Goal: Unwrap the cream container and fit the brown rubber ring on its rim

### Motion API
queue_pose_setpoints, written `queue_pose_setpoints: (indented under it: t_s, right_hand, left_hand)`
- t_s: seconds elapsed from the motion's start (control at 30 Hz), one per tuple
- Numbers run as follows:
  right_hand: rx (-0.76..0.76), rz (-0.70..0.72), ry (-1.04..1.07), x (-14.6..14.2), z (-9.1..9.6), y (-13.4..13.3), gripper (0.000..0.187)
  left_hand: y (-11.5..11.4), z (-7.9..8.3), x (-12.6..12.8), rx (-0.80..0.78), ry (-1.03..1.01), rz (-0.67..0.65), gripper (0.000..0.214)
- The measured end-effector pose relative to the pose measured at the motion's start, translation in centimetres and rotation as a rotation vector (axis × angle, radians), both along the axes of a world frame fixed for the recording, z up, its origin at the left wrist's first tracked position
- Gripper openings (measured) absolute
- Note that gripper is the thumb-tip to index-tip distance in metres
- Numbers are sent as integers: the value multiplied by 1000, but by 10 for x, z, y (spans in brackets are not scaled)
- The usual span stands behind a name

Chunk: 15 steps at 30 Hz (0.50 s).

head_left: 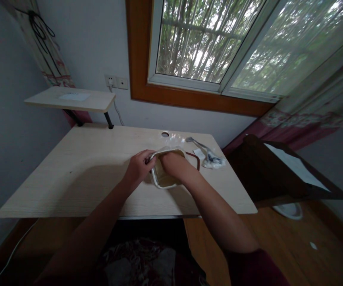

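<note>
A cream bag [162,179] with a pale rim and a reddish-brown handle [199,161] on its right side sits on the table, its open mouth facing me. My left hand [140,167] is closed on the bag's left edge, with a bit of something dark showing at the fingertips. Inside the mouth is my right hand [173,163], reaching in past the wrist. Its fingers are hidden by the bag, so what they touch does not show. To the right of the bag lies a clear plastic bag with dark contents [213,159].
The pale wooden table [79,171] carries a raised shelf [94,101] with a white paper at back left. A small white paper [199,153] lies behind the bag's handle. Dark furniture [266,174] stands right of the table. A window is ahead.
</note>
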State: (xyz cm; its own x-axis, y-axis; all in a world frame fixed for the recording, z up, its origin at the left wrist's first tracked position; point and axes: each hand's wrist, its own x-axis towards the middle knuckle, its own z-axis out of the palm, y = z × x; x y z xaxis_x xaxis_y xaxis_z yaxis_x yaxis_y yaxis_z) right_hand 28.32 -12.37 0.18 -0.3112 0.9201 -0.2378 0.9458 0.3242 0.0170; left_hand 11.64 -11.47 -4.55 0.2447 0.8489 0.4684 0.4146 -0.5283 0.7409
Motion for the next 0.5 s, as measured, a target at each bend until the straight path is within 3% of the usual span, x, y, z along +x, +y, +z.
queue_pose_setpoints:
  t_s: [0.2, 0.5]
  right_hand:
    - [27, -10, -12, -3, -1, -1, 41]
    - [-346, 206, -90, -28, -19, -17, 34]
  left_hand:
    - [0, 2, -1, 29, 7, -17, 23]
    - [-3, -2, 2, 90, 36, 20, 21]
